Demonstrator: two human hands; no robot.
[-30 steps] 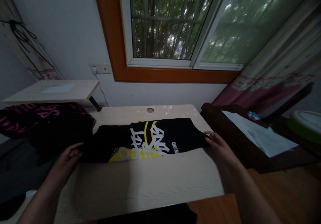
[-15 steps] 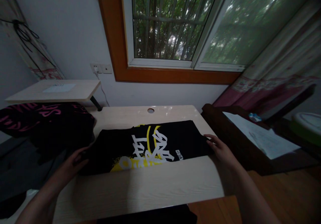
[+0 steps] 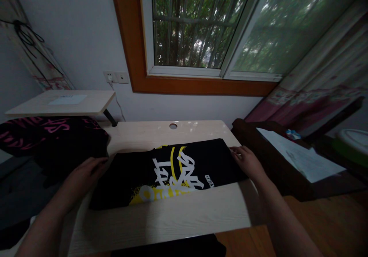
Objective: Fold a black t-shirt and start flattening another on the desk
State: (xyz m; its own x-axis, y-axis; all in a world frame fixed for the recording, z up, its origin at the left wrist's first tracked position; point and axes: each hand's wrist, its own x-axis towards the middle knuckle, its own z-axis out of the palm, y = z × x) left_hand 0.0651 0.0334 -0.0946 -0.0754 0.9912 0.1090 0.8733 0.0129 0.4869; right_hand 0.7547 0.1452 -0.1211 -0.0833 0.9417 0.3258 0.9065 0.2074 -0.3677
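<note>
A black T-shirt [image 3: 221,161] with white lettering and yellow print lies folded into a long, flat strip across a pale wooden desk [image 3: 184,218]. My left hand [image 3: 83,174] is at the shirt's left edge, fingers stretched toward its far left corner. It is open, and its fingertips are partly lost against the dark cloth. At the opposite end, my right hand [image 3: 248,163] has its fingers bent in on the right edge, near the far corner, closed on the cloth.
Dark clothing with pink print [image 3: 60,138] is heaped at the left, below a small raised shelf [image 3: 94,101]. Another black cloth [image 3: 172,247] shows at the near desk edge. Papers [image 3: 299,155] lie on a dark brown surface at the right. Behind the desk is a window [image 3: 198,30].
Both hands have moved away from me along the shirt's side edges, toward its far corners. The left fingers have loosened from the near left part. The shirt has shifted slightly toward me.
</note>
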